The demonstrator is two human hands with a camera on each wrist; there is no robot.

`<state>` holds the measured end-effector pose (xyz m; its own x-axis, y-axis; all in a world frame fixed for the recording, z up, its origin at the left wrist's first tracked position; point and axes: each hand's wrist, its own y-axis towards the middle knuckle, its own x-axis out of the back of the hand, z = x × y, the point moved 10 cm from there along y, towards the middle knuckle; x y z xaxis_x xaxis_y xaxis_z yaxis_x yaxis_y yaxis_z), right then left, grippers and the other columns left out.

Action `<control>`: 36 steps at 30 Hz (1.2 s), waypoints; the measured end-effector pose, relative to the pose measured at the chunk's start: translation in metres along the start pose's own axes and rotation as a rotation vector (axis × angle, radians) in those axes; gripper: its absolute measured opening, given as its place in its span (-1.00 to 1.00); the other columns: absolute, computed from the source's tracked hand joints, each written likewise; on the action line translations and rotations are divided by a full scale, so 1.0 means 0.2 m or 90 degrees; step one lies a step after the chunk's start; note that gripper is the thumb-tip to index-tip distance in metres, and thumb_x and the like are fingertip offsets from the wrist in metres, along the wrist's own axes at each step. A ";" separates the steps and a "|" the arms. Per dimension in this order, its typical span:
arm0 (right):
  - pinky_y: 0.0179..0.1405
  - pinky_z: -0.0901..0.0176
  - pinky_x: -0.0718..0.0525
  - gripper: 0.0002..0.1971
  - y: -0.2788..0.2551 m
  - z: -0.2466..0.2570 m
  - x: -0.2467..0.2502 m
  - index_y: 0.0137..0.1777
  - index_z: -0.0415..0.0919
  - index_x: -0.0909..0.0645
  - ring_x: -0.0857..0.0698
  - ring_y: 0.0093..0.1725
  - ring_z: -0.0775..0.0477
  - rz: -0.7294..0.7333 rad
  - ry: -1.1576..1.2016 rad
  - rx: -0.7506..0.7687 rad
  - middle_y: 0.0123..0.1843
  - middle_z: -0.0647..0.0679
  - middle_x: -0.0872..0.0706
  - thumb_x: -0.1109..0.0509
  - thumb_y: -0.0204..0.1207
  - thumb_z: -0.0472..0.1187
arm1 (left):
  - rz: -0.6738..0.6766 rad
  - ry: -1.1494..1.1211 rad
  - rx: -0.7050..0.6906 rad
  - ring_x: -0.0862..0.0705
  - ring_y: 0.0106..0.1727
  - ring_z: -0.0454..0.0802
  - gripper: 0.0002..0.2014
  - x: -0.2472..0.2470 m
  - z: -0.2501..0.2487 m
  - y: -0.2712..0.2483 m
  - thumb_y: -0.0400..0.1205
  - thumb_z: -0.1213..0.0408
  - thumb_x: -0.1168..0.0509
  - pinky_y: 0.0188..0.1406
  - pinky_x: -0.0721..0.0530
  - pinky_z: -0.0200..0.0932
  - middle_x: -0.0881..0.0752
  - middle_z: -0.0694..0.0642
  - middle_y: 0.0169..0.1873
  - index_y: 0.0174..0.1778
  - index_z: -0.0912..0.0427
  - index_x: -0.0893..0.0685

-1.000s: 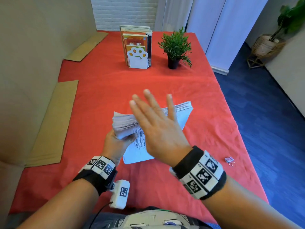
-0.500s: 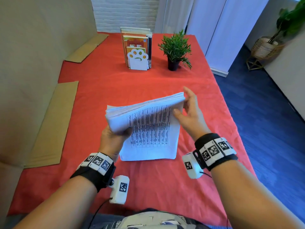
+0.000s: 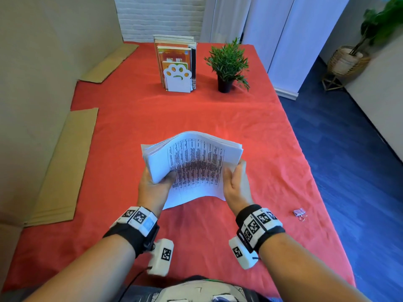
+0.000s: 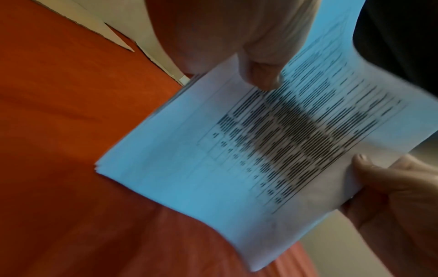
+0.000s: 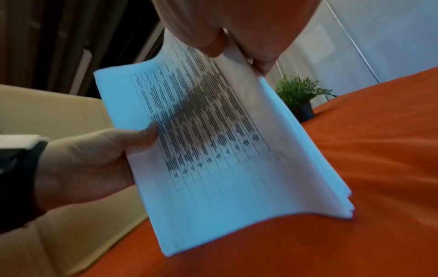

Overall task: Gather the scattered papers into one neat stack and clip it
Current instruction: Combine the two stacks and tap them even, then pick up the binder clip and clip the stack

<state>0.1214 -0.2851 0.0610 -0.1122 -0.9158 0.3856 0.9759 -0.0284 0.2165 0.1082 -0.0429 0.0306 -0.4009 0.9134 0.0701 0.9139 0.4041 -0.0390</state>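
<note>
- Where half a second ago the right hand [image 3: 236, 184] only touched the stack's far corner, it now clamps the right edge, thumb on the printed top sheet and fingers behind.
- The left hand [image 3: 153, 186] keeps its grip on the left edge, thumb on top, so both hands now pinch the stack [image 3: 194, 164].
- The stack has turned from lying nearly flat to standing tilted, its lower edge down at the red cloth [image 3: 174, 114]; whether it touches cannot be told.
- The sheets bow between the hands, and the edges at one lower corner sit slightly staggered in the right wrist view.
- Judgement: gathering looks done; this reads as squaring the edges before clipping, which has not begun.
- Count: one stack, with no loose sheet visible on the cloth.
- Count: one binder clip [image 3: 300, 213], lying well apart to the right near the table edge.
- Count: two hands, both occupied.
- Also on the table: one potted plant [image 3: 227, 64], one bookend [image 3: 177, 78] fronting a row of books.
</note>
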 end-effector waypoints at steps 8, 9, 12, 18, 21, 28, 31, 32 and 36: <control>-0.31 0.17 -0.32 -0.84 0.01 -0.04 0.01 0.07 -0.37 -0.35 -0.53 -0.24 -0.13 -0.013 -0.119 0.004 -0.16 -0.08 -0.57 -0.10 0.59 -0.28 | 0.032 0.095 0.034 -0.71 -0.21 -0.45 -0.62 -0.02 0.11 0.02 0.48 0.52 -0.42 -0.14 -0.67 -0.46 -0.74 -0.16 -0.13 0.16 0.11 -0.60; -0.28 0.22 -0.33 -0.79 0.02 -0.04 0.03 0.18 -0.44 -0.37 -0.56 -0.20 -0.11 -0.018 -0.125 0.003 -0.08 -0.09 -0.61 -0.13 0.60 -0.36 | 0.044 0.108 0.041 -0.71 -0.21 -0.39 -0.60 -0.04 0.12 0.02 0.48 0.53 -0.42 -0.14 -0.66 -0.42 -0.72 -0.17 -0.14 0.17 0.09 -0.58; -0.14 0.31 -0.42 -0.55 0.01 -0.12 0.05 0.48 -0.44 -0.28 -0.66 -0.05 -0.18 0.016 -0.125 -0.049 0.08 -0.23 -0.71 -0.16 0.58 -0.49 | 0.092 0.167 0.080 -0.72 -0.08 0.05 -0.61 -0.08 0.19 0.01 0.49 0.48 -0.43 0.07 -0.67 -0.05 -0.73 0.02 -0.07 0.14 0.04 -0.52; 0.29 -0.08 -0.52 -0.55 -0.13 -0.58 0.33 0.47 -0.11 -0.45 -0.53 0.33 -0.29 0.002 -0.394 -0.258 0.34 -0.22 -0.56 -0.18 0.58 -0.28 | 0.190 0.345 0.205 -0.70 0.14 0.23 -0.56 -0.13 0.44 -0.12 0.52 0.44 -0.42 0.05 -0.54 -0.14 -0.71 0.31 0.16 0.32 0.36 -0.54; 0.31 -0.19 -0.45 -0.56 -0.26 -0.78 0.66 0.38 0.01 -0.49 -0.43 0.35 -0.34 -0.068 -0.568 -0.464 0.37 -0.20 -0.45 -0.21 0.49 -0.22 | 0.185 0.394 0.259 -0.70 0.07 0.23 -0.65 -0.08 0.55 -0.16 0.51 0.44 -0.40 -0.04 -0.56 -0.10 -0.70 0.28 0.03 0.21 0.38 -0.58; 0.27 -0.20 -0.49 -0.67 -0.51 -1.02 0.95 0.30 -0.21 -0.49 -0.54 0.23 -0.48 -0.184 -0.476 -0.682 0.32 -0.31 -0.37 -0.21 0.57 -0.15 | 0.161 0.412 0.285 -0.64 0.22 0.30 -0.56 -0.06 0.61 -0.17 0.52 0.39 -0.42 0.10 -0.57 -0.01 -0.67 0.33 0.21 0.29 0.39 -0.50; 0.23 -0.14 -0.52 -0.67 -0.49 -1.02 0.91 0.31 -0.32 -0.50 -0.59 0.20 -0.51 -0.208 -0.364 -0.666 0.35 -0.38 -0.41 -0.23 0.59 -0.21 | 0.159 0.420 0.292 -0.66 0.20 0.28 -0.55 -0.05 0.63 -0.16 0.51 0.35 -0.44 0.17 -0.62 0.05 -0.68 0.30 0.21 0.29 0.36 -0.52; 0.23 -0.11 -0.52 -0.69 -0.47 -1.00 0.90 0.28 -0.34 -0.55 -0.60 0.20 -0.48 -0.219 -0.345 -0.649 0.34 -0.38 -0.44 -0.24 0.59 -0.24 | 0.156 0.417 0.295 -0.65 0.21 0.28 -0.54 -0.04 0.64 -0.16 0.51 0.34 -0.44 0.20 -0.62 0.07 -0.68 0.29 0.22 0.30 0.35 -0.52; 0.04 0.11 -0.53 -0.81 -0.31 -0.82 0.72 0.05 -0.32 -0.70 -0.66 0.04 -0.29 -0.223 -0.263 -0.500 0.10 -0.27 -0.68 -0.29 0.53 -0.35 | 0.157 0.421 0.300 -0.65 0.22 0.27 -0.51 -0.04 0.64 -0.16 0.49 0.30 -0.46 0.24 -0.62 0.09 -0.67 0.25 0.23 0.32 0.30 -0.50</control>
<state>0.0747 -0.4807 -0.0449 -0.3327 -0.5944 0.7321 0.7046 -0.6727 -0.2259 0.0737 -0.0579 -0.0971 0.0601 0.8204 0.5686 0.7894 0.3096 -0.5301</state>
